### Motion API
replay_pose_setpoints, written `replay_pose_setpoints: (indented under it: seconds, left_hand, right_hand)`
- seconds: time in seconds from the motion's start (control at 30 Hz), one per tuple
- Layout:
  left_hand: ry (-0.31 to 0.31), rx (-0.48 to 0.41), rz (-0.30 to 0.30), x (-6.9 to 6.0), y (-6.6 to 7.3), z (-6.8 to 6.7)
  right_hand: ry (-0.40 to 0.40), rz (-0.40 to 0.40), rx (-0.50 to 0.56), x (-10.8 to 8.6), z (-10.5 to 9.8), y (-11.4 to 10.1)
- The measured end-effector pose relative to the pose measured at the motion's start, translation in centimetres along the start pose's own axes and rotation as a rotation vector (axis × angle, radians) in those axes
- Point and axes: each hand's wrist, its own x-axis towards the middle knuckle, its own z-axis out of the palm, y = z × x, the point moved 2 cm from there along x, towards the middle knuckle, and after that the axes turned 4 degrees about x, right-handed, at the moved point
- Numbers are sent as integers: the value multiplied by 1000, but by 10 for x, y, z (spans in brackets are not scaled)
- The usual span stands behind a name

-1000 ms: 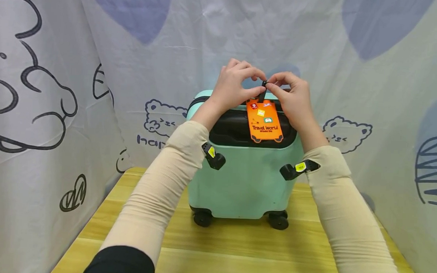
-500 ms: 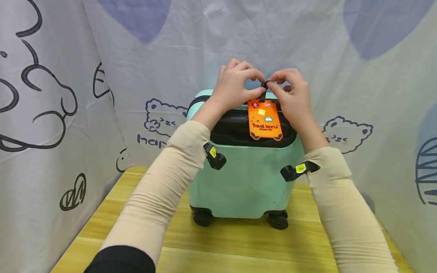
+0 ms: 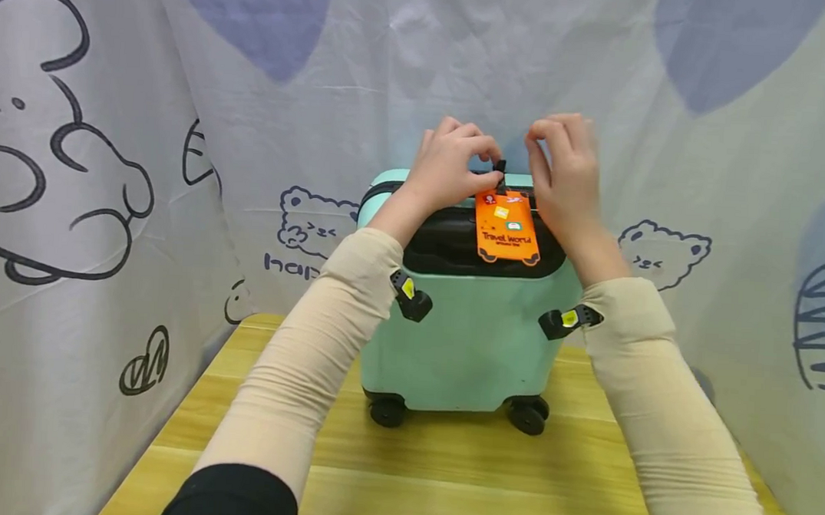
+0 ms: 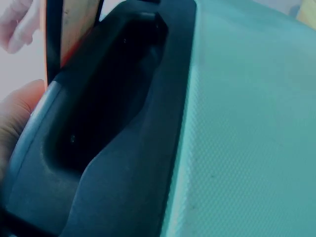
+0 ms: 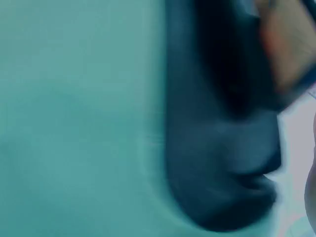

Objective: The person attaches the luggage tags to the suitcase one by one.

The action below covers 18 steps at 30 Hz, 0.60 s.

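Note:
An orange luggage tag (image 3: 507,229) printed "Travel World" hangs over the black handle panel (image 3: 440,247) of a mint-green suitcase (image 3: 464,336). My left hand (image 3: 451,163) pinches the tag's black strap (image 3: 501,169) between thumb and index finger, just above the suitcase top. To the right of the strap, my right hand (image 3: 568,172) is raised, its fingers loosely bent and apart from the strap; I see nothing held in it. In the left wrist view, the tag (image 4: 79,29) shows at an angle beside the left thumb (image 4: 24,103). The right wrist view is blurred.
Upright on its black wheels (image 3: 526,414), the suitcase stands on a yellow wood-grain table (image 3: 444,474). White curtain cloth (image 3: 363,117) with cartoon drawings surrounds the table at the back and sides. Each wrist carries a small black camera.
My right hand has let go of the strap and moved up and to the right. The left hand keeps its pinch, and the tag hangs slightly further right in view.

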Motion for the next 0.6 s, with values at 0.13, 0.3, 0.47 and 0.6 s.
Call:
replay_pose_setpoints:
  seconds: [0.13,0.3,0.47,0.6]
  left_hand:
    - [-18,-20,-2,2,-1,1]
    - [-25,-41,-14,0,-2,2]
    - [-11,-56,2,1,-1,4]
    - [-9,-64,2,5,-1,4]
  right_hand:
    - [23,-39,-47,11,-12,5]
    - [-102,-32,-25,2,-8,15]
    - [-192,-45,-8,-3,-2,22]
    - [-197,-97,35,-1,2,26]
